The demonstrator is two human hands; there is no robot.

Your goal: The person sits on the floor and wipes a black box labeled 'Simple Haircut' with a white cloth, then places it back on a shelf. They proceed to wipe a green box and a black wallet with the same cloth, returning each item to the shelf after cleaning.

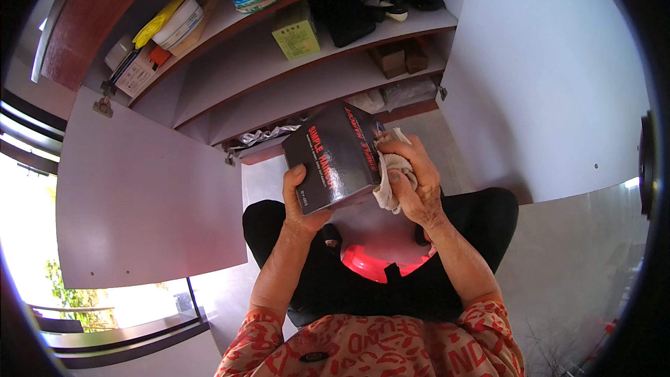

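Observation:
A glossy black hair-clipper box (327, 159) with red lettering is held up, tilted, in front of the cabinet. My left hand (301, 201) grips its near left corner, thumb on the face that bears the writing and fingers underneath. In my right hand (419, 183) is a bunched off-white cloth (390, 183), pressed against the right side of the box. Part of the box's right side is hidden behind the cloth and fingers.
An open cabinet has shelves (230, 89) holding a green box (296, 34), a black bag (340, 15), brown boxes (395, 57) and a white bowl (179, 22). Its left door (152, 193) and right door (544, 78) stand swung out. A red plastic basin or stool (366, 264) shows between my legs.

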